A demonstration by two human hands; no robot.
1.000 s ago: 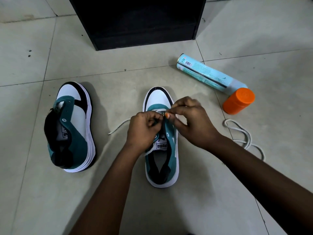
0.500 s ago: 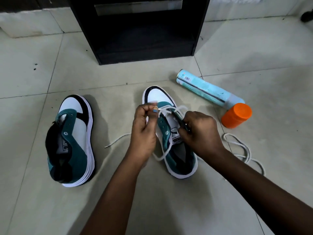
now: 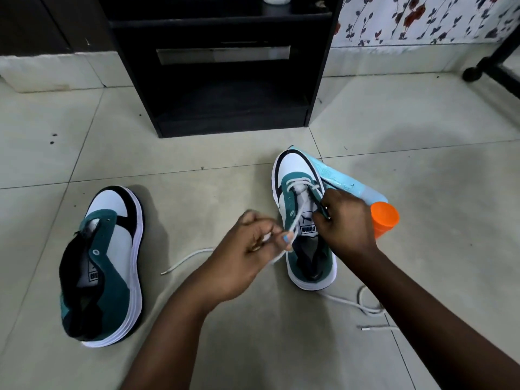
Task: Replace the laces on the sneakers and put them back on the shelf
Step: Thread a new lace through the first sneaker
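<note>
- On the tiled floor [image 3: 422, 122]: left hand [image 3: 247, 254] pinches the white lace [image 3: 295, 220], right hand [image 3: 344, 223] grips the right sneaker [image 3: 304, 209]; only bottom eyelets threaded.
- Left sneaker [image 3: 107, 266] unlaced, spare lace [image 3: 363, 305] nearby; shelf [image 3: 219, 66] return pending.

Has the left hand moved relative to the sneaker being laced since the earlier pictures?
Yes. The left hand has pulled back from the eyelets toward the sneaker's heel, drawing the lace out.

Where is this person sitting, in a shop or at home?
Most likely at home, on the floor of a room. The tiled floor, a black shelf unit standing against the wall, and a flowered cloth hanging at the upper right all suggest a lived-in room, not a shop.
</note>
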